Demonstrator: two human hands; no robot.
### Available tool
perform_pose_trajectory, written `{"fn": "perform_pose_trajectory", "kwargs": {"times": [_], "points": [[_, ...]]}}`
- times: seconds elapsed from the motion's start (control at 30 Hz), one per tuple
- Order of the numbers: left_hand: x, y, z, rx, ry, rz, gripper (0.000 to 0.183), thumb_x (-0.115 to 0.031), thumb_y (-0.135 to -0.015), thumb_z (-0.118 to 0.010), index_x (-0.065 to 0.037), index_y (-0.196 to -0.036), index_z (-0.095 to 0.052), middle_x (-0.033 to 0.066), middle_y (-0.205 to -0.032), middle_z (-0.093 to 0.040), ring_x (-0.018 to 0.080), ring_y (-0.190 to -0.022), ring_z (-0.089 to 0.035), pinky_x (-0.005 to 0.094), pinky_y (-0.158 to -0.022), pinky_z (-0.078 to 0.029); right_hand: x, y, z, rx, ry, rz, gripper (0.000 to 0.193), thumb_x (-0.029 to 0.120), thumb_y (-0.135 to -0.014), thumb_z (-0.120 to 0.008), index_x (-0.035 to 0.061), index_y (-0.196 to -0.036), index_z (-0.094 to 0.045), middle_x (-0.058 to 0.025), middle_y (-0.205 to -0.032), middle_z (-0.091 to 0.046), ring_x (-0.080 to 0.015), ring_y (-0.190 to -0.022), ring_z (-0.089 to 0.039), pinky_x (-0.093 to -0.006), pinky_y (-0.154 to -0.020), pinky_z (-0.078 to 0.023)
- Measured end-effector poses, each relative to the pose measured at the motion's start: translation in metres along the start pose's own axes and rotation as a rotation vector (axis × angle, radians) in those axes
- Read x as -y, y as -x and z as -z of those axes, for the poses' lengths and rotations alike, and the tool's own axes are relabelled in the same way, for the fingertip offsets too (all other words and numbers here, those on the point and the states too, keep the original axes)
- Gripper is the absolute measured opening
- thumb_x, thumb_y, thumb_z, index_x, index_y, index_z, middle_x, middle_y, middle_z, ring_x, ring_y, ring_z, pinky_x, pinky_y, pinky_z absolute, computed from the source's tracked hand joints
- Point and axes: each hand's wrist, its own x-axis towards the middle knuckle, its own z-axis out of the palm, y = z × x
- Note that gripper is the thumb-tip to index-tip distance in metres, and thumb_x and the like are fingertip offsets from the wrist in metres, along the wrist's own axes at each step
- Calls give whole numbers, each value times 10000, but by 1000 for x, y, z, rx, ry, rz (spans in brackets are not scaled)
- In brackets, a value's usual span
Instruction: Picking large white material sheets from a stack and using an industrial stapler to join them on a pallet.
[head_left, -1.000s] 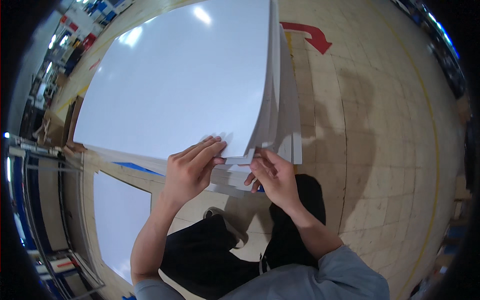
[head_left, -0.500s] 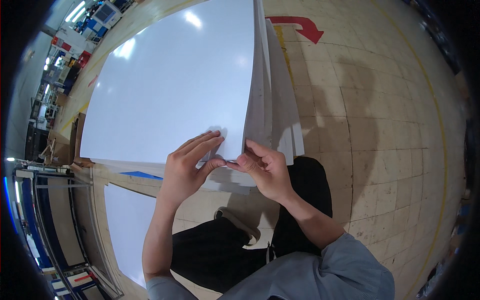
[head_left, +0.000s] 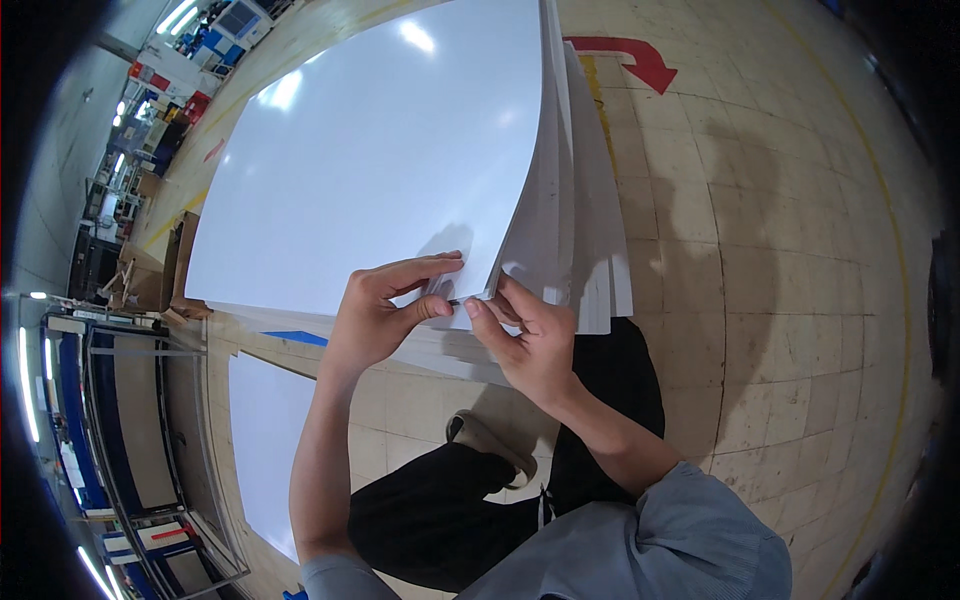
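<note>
A tall stack of large, glossy white sheets (head_left: 560,190) stands in front of me. The top sheet (head_left: 360,170) has its near right corner bent up a little, between my two hands. My right hand (head_left: 530,345) pinches that corner, thumb on the near side and fingers at the right edge. Beside it, my left hand (head_left: 385,305) lies over the near edge, its fingers on the top face and its thumb at the edge. A small dark bit shows at the left thumb's tip; too small to name.
Below the stack at the left lies another white sheet (head_left: 265,430). A metal rack (head_left: 130,420) and a brown carton (head_left: 180,260) stand at the left. On the tiled floor are a red arrow (head_left: 645,62) and yellow lines. My knee is close to the stack.
The top sheet's near right corner has risen and bent upward in my hands. Both hands have moved slightly up with it. The whole view has shifted a little.
</note>
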Motion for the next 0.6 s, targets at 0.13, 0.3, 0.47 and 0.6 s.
{"fn": "perform_pose_trajectory", "kwargs": {"times": [0.13, 0.3, 0.47, 0.6], "points": [[-4, -2, 2, -3, 13, -9, 379, -196, -752, -710, -46, -1093, -641, 106, -1112, -637, 210, -1036, -606, 337, -893, -503, -4, -2, -8, -63, -18, 73, 269, 60, -856, -632, -67, -1089, -584, -18, -750, -610, -11, -709, -513, -156, -640, -418], [-6, 2, 7, -33, -77, -39, 345, -175, -786, -694, -49, -1102, -635, 113, -1086, -646, 211, -986, -630, 333, -863, -514, 3, -1, -9, -18, -28, 35, 240, 43, -861, -615, -71, -1070, -588, 6, -707, -570, 5, -649, -439, -146, -579, -369], [-20, 10, 0, -193, -261, -8, 340, -42, -830, -627, -61, -1166, -579, 132, -1043, -647, 210, -860, -668, 314, -714, -550, 1, -4, -5, 54, -29, 5, 370, 31, -842, -623, -48, -1192, -532, -89, -885, -671, -78, -861, -621, -199, -714, -476], [-14, 7, -6, -354, -780, -409, 331, 73, -792, -549, -53, -1095, -591, 148, -1091, -598, 235, -741, -653, 290, -630, -524, 1, -8, -11, -30, -56, 85, 349, 32, -835, -635, -39, -1167, -553, -71, -851, -666, -52, -795, -602, -189, -701, -468]]}}
